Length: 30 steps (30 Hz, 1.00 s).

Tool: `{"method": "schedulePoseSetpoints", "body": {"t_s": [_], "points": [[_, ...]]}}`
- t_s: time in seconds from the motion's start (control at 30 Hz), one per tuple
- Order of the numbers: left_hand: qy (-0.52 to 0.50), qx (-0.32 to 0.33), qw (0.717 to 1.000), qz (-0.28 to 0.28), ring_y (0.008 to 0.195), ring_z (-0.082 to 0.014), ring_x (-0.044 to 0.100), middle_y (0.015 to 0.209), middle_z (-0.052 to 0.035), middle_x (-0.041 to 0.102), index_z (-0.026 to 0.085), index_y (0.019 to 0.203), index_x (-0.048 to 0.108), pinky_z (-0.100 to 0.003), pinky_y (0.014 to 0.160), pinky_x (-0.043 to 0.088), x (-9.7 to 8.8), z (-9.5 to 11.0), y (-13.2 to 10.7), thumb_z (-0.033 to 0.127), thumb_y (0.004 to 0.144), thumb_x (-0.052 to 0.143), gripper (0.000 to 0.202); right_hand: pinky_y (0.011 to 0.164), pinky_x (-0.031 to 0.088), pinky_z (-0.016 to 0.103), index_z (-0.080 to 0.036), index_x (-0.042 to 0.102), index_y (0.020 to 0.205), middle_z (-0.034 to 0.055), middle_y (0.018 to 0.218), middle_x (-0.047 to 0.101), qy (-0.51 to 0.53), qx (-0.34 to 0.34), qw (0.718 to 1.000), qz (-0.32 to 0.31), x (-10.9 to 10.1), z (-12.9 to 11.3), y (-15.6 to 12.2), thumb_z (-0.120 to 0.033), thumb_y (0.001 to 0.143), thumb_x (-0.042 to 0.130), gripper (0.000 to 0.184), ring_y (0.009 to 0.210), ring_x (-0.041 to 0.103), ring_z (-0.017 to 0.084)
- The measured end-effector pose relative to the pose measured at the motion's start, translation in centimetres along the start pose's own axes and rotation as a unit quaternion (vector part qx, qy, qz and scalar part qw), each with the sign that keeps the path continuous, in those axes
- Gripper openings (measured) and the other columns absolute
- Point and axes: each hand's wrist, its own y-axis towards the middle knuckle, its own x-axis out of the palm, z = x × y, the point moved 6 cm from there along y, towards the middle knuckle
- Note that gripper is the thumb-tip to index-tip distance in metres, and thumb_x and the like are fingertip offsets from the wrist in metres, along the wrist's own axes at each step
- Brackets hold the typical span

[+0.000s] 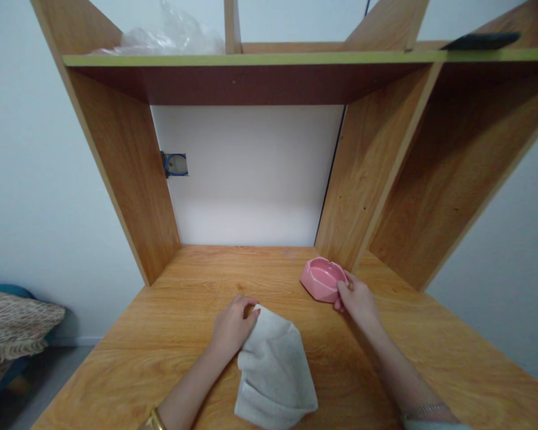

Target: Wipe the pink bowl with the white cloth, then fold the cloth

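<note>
A pink faceted ashtray point(323, 279) is gripped at its right rim by my right hand point(356, 298), thumb over the edge and the other fingers partly hidden behind it. It is at the desk's back right, near the upright panel; whether its base touches the wood I cannot tell. Nearer to me lies a crumpled pale grey cloth point(278, 367) on the desk. My left hand point(235, 325) pinches its upper left corner between thumb and fingers. The rest of the cloth spreads loosely toward the front.
The wooden desk point(130, 352) has side panels and an overhead shelf point(269, 60). Clear plastic wrap point(170, 36) and a dark flat object point(482, 40) lie on that shelf. An uncovered wall box point(176, 165) with blue wire sits at the back left. A patterned fabric point(18, 325) is at far left.
</note>
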Motion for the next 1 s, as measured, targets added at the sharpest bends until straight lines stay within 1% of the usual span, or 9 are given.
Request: {"method": "schedulePoseSetpoints", "body": {"t_s": [0.13, 0.3, 0.4, 0.5, 0.6, 0.7, 0.87, 1.0], "points": [[-0.006, 0.009, 1.0, 0.004, 0.092, -0.0187, 0.056, 0.097, -0.0048, 0.063, 0.02, 0.093, 0.061, -0.029, 0.079, 0.041, 0.3, 0.0, 0.0, 0.027, 0.075, 0.05, 0.022, 0.035, 0.04, 0.021, -0.011, 0.046, 0.12, -0.0065, 0.029, 0.047, -0.004, 0.008, 1.0, -0.003, 0.1, 0.2, 0.0, -0.022, 0.073, 0.035, 0.05, 0.029, 0.05, 0.014], [-0.04, 0.016, 0.999, 0.017, 0.087, -0.0184, 0.056, 0.091, -0.0052, 0.063, 0.018, 0.092, 0.061, -0.029, 0.077, 0.041, 0.6, -0.3, 0.1, 0.038, 0.076, 0.049, 0.028, 0.036, 0.04, 0.021, -0.012, 0.046, 0.12, -0.0064, 0.03, 0.048, -0.016, 0.017, 1.0, -0.002, 0.1, 0.4, 0.1, -0.022, 0.074, 0.035, 0.048, 0.03, 0.052, 0.014], [-0.039, 0.008, 0.999, 0.015, 0.085, -0.0184, 0.056, 0.089, -0.0049, 0.062, 0.019, 0.091, 0.061, -0.029, 0.076, 0.041, 0.6, -0.3, 0.1, 0.04, 0.075, 0.049, 0.029, 0.038, 0.04, 0.021, -0.012, 0.046, 0.119, -0.0063, 0.03, 0.049, -0.022, 0.02, 1.0, -0.003, 0.2, 0.6, 0.1, -0.022, 0.074, 0.035, 0.048, 0.031, 0.052, 0.014], [-0.036, 0.01, 0.999, 0.01, 0.086, -0.0183, 0.056, 0.092, -0.0049, 0.061, 0.019, 0.094, 0.06, -0.028, 0.076, 0.041, 0.6, -0.2, 0.0, 0.04, 0.075, 0.05, 0.03, 0.039, 0.039, 0.022, -0.013, 0.047, 0.119, -0.0066, 0.031, 0.049, -0.026, 0.014, 1.0, -0.001, 0.2, 0.6, 0.1, -0.023, 0.074, 0.034, 0.047, 0.031, 0.052, 0.015], [-0.055, 0.011, 0.998, 0.021, 0.085, -0.0174, 0.056, 0.091, -0.0049, 0.06, 0.019, 0.101, 0.056, -0.027, 0.075, 0.041, 0.6, -0.3, -0.1, 0.043, 0.076, 0.048, 0.035, 0.042, 0.039, 0.023, -0.013, 0.051, 0.115, -0.0063, 0.031, 0.048, -0.028, 0.013, 0.999, 0.011, 0.1, 0.3, 0.2, -0.023, 0.072, 0.038, 0.046, 0.033, 0.053, 0.015], [-0.07, 0.003, 0.997, 0.029, 0.083, -0.0171, 0.056, 0.088, -0.0042, 0.059, 0.018, 0.105, 0.053, -0.027, 0.073, 0.042, 0.5, -0.5, -0.1, 0.045, 0.077, 0.047, 0.04, 0.044, 0.04, 0.024, -0.01, 0.055, 0.111, -0.0056, 0.033, 0.048, -0.018, 0.02, 0.999, 0.023, 0.0, 0.3, 0.3, -0.024, 0.07, 0.04, 0.045, 0.034, 0.052, 0.015], [-0.068, 0.002, 0.997, 0.031, 0.082, -0.017, 0.056, 0.088, -0.0037, 0.059, 0.018, 0.103, 0.053, -0.027, 0.073, 0.041, 0.5, -0.5, -0.1, 0.046, 0.077, 0.046, 0.039, 0.049, 0.04, 0.027, -0.011, 0.058, 0.107, -0.0056, 0.035, 0.049, 0.011, 0.031, 0.999, 0.038, 0.0, 1.0, 0.7, -0.028, 0.069, 0.044, 0.044, 0.037, 0.051, 0.016], [-0.072, 0.007, 0.997, 0.031, 0.082, -0.0167, 0.055, 0.087, -0.0037, 0.059, 0.018, 0.1, 0.054, -0.027, 0.073, 0.041, 0.5, -0.3, -0.1, 0.045, 0.078, 0.045, 0.036, 0.042, 0.037, 0.026, -0.008, 0.058, 0.104, -0.0054, 0.031, 0.045, 0.061, 0.038, 0.997, 0.039, 0.1, 1.5, 0.7, -0.036, 0.071, 0.044, 0.045, 0.035, 0.048, 0.016]]}}
